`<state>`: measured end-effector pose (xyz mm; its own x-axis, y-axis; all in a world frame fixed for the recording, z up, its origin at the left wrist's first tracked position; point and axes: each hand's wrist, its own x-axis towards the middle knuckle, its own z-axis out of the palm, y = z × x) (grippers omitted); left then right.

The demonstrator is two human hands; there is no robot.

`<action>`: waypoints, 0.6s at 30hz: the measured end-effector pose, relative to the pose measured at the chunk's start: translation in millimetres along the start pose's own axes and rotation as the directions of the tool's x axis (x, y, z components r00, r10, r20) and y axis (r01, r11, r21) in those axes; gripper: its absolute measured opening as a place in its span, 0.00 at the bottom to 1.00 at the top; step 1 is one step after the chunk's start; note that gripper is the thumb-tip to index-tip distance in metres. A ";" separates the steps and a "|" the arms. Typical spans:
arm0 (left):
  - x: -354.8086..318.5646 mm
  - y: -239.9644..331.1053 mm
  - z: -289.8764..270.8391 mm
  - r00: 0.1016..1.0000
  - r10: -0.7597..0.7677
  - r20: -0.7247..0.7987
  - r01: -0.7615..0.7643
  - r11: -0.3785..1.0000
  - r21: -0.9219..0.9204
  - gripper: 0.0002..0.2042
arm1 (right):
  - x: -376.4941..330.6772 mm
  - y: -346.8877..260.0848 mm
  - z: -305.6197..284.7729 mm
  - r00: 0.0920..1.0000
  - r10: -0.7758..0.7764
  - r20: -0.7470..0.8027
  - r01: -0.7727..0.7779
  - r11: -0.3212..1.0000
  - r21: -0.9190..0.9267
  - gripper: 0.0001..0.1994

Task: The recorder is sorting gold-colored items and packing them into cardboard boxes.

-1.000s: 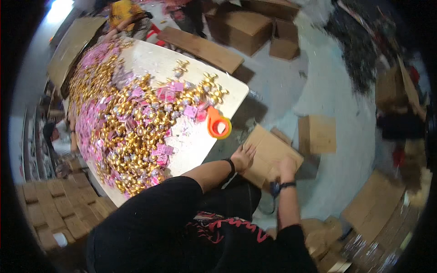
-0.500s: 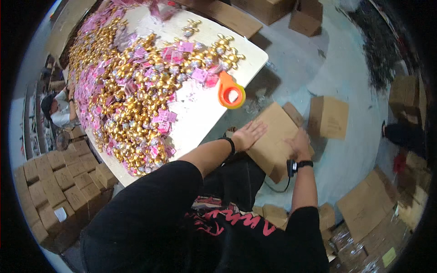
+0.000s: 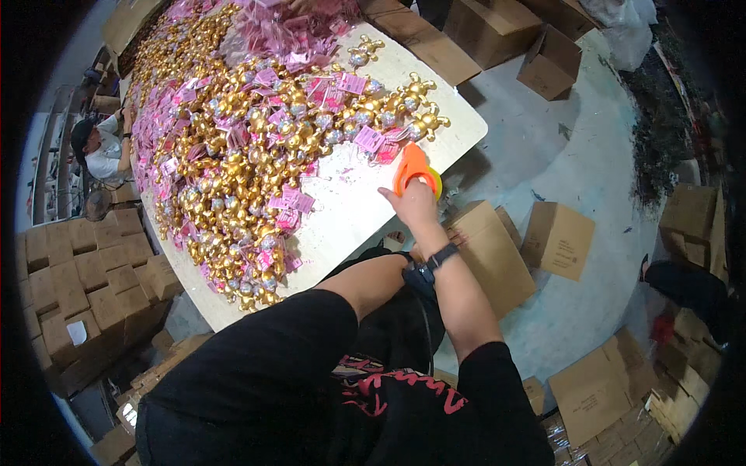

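Observation:
My right hand is at an orange and yellow tape dispenser on the table's right edge. Its fingers curl at the dispenser's ring, and the thumb sticks out to the left. Below, my left hand lies on the top of a brown carton; my right wrist covers most of it, and the bit of fingers that shows looks flat. The carton stands beside the table, close to my legs. Left of the dispenser, gold bear-shaped trinkets with pink tags are heaped over the white table.
Another carton stands right of mine on the floor. Open cartons lie beyond the table's far end. Stacked cartons fill the left side. A person is at the table's far left; a dark-clothed leg shows at the right.
My right hand has left the carton and moved up and left to the tape dispenser. The left hand stays at the carton, now mostly hidden. The view has shifted somewhat.

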<state>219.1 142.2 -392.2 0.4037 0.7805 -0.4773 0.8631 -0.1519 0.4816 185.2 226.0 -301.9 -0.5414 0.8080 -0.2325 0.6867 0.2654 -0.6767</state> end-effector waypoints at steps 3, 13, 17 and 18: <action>3.9 -7.1 6.8 0.999 -0.045 0.001 0.044 0.988 -0.148 0.35 | 13.2 26.5 8.8 0.986 0.146 0.082 -0.140 0.988 -0.071 0.20; -2.1 -13.9 0.2 0.987 0.159 0.001 -0.155 0.963 0.220 0.40 | -150.6 194.0 -83.1 0.902 0.330 0.277 -0.392 0.364 0.845 0.17; -2.8 -21.0 13.8 0.970 0.197 -0.142 -0.169 0.968 0.187 0.36 | -191.3 211.4 -82.1 0.956 0.251 0.153 -0.285 0.920 0.271 0.21; -2.0 -16.4 13.6 0.966 0.210 -0.152 -0.183 0.968 0.174 0.33 | -195.6 219.6 -80.1 0.955 0.258 0.150 -0.290 0.918 0.269 0.21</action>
<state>208.3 134.9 -409.1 0.5252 0.8139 -0.2483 0.8140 -0.3955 0.4255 480.8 168.4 -349.1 -0.4123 0.7610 -0.5008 0.6573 -0.1322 -0.7419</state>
